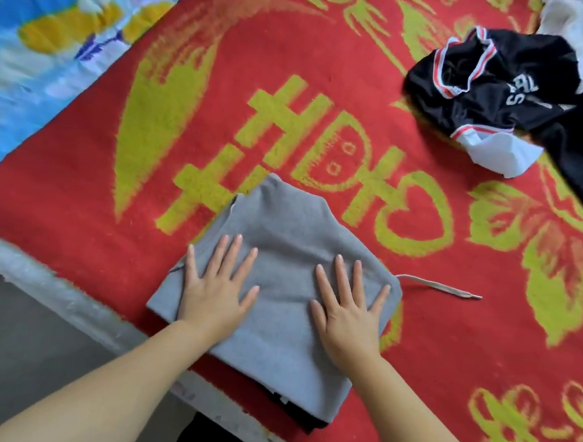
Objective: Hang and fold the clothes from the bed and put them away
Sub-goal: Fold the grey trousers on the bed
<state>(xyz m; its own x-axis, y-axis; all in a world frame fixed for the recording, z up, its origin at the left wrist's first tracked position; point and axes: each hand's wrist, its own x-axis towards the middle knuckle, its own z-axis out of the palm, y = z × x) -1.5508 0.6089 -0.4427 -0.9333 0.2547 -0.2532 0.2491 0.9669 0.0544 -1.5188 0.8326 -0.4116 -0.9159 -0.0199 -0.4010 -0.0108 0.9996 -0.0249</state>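
Both hands, left hand point(214, 287) and right hand point(348, 314), lay flat with fingers spread on the folded gray top point(291, 236), pressing it smooth; next it probably needed lifting off the bed point(456, 321) and putting away.

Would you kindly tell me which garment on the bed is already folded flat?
The grey garment under both hands; the black jersey and white garment lie crumpled.

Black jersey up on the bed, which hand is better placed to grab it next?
Right, probably. The black jersey lies crumpled on the right hand's side; the left hand would cross over. Both press the grey garment.
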